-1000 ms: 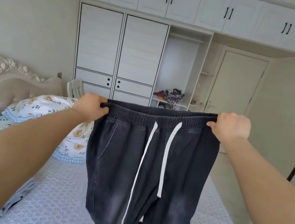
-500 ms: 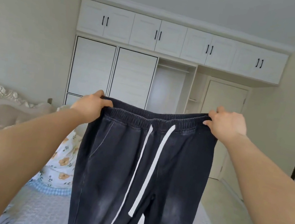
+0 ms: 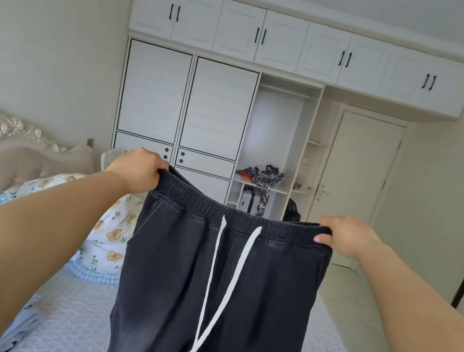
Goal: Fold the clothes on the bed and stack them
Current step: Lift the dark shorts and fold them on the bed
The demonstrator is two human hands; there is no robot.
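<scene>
Head view: both hands, left hand (image 3: 136,170) and right hand (image 3: 347,236), grip dark trousers (image 3: 213,290).

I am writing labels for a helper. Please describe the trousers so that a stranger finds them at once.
Look above the bed, between the two outstretched arms. The dark trousers hang there, left hand and right hand gripping the waistband. Only they have a white drawstring.
</scene>
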